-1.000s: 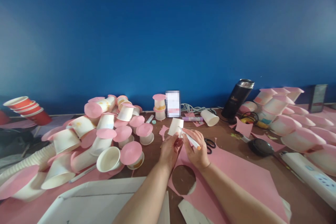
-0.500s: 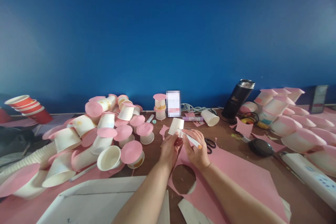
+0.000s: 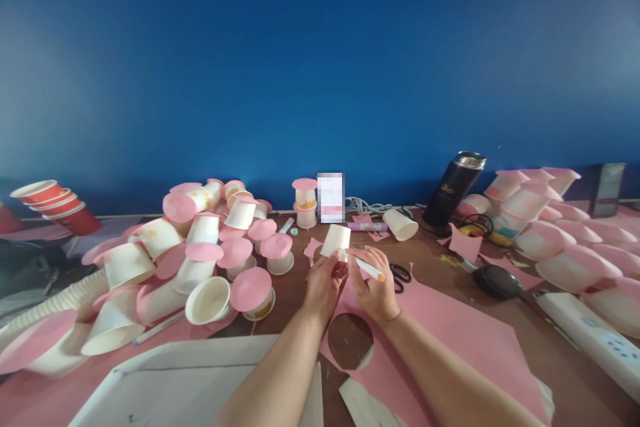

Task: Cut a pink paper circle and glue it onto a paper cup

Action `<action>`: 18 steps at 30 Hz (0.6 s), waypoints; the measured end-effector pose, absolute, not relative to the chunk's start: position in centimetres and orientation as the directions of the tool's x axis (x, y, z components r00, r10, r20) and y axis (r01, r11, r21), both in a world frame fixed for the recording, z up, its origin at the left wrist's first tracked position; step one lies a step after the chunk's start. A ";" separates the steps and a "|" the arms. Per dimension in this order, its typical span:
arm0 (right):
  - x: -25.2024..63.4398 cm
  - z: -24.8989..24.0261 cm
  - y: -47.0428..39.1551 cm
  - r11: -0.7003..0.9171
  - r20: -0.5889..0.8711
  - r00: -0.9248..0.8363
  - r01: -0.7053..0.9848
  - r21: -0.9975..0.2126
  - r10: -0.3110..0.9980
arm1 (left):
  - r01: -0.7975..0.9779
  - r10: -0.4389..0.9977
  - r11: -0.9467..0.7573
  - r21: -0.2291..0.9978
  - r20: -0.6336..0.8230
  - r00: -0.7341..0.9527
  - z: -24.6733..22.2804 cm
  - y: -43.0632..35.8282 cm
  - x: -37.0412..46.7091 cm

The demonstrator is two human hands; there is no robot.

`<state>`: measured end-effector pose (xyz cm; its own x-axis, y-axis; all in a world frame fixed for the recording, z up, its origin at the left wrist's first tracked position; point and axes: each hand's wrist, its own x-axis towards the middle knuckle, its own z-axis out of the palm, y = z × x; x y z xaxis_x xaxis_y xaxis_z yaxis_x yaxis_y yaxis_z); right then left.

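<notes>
My left hand [image 3: 323, 287] grips a white paper cup [image 3: 337, 238] low down, with its fingers closed round the near end. In my right hand [image 3: 376, 287] is a white marker [image 3: 367, 269] with an orange end pointing down to the right. The marker's other end meets the cup between both hands; what it does there is too small to make out. Just right of my right hand lie black-handled scissors [image 3: 401, 276]. Under my forearms spreads a pink paper sheet [image 3: 465, 330] with a round hole cut in it.
Many white cups with pink paper discs [image 3: 251, 289] crowd the left; more cups [image 3: 543, 240] are heaped at right. A black flask [image 3: 453, 190], a lying cup [image 3: 400, 224], a power strip [image 3: 593, 333], stacked red cups [image 3: 65, 210] and white card [image 3: 210, 380] surround my hands.
The marker has tilted slightly, its orange end a little higher and further right. The cup in my left hand has barely shifted. Everything else lies as before.
</notes>
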<state>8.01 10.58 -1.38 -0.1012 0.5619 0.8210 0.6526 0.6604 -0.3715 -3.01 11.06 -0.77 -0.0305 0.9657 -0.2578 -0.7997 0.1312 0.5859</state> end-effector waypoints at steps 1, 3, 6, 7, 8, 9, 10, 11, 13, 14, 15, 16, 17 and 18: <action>8.0 -1.4 10.6 0.661 0.821 -0.102 0.652 -0.371 0.562 | -0.799 0.966 0.132 0.587 -0.258 -0.030 -0.8 11.1 -3.0; 8.0 -1.4 10.6 0.660 0.820 -0.101 0.652 -0.374 0.564 | -0.797 0.965 0.135 0.589 -0.259 -0.028 -0.8 11.0 -3.1; 8.0 -1.4 10.6 0.659 0.824 -0.093 0.653 -0.374 0.559 | -0.794 0.965 0.139 0.591 -0.260 -0.024 -0.8 11.0 -3.1; 8.0 -1.4 10.6 0.658 0.824 -0.094 0.655 -0.371 0.559 | -0.794 0.965 0.140 0.591 -0.260 -0.024 -0.8 11.0 -3.1; 7.9 -1.4 10.6 0.657 0.824 -0.097 0.658 -0.367 0.558 | -0.795 0.966 0.141 0.590 -0.259 -0.021 -0.8 11.0 -3.1; 8.0 -1.4 10.5 0.658 0.825 -0.100 0.660 -0.363 0.556 | -0.796 0.966 0.141 0.588 -0.258 -0.019 -0.8 11.0 -3.1; 8.0 -1.3 10.5 0.658 0.826 -0.102 0.661 -0.360 0.554 | -0.798 0.967 0.140 0.586 -0.255 -0.018 -0.9 11.0 -3.1; 8.0 -1.3 10.5 0.659 0.827 -0.101 0.661 -0.359 0.553 | -0.800 0.967 0.138 0.585 -0.254 -0.019 -0.9 11.0 -3.1; 8.0 -1.1 10.5 0.659 0.834 -0.095 0.663 -0.354 0.544 | -0.801 0.967 0.132 0.583 -0.252 -0.024 -0.9 11.0 -3.0; 8.1 -1.1 10.5 0.661 0.838 -0.095 0.665 -0.347 0.537 | -0.801 0.968 0.130 0.584 -0.251 -0.026 -0.9 11.0 -3.0; 8.1 -1.1 10.5 0.663 0.840 -0.103 0.668 -0.338 0.532 | -0.800 0.967 0.129 0.586 -0.252 -0.028 -0.9 11.0 -3.0; 8.1 -1.0 10.5 0.664 0.843 -0.107 0.671 -0.330 0.527 | -0.798 0.967 0.130 0.588 -0.253 -0.029 -0.9 11.0 -3.0; 8.2 -1.1 10.5 0.664 0.847 -0.106 0.674 -0.325 0.521 | -0.797 0.966 0.131 0.589 -0.255 -0.029 -0.9 11.0 -3.0; 8.2 -1.1 10.5 0.662 0.850 -0.101 0.676 -0.323 0.518 | -0.796 0.966 0.134 0.590 -0.257 -0.028 -0.9 11.0 -3.0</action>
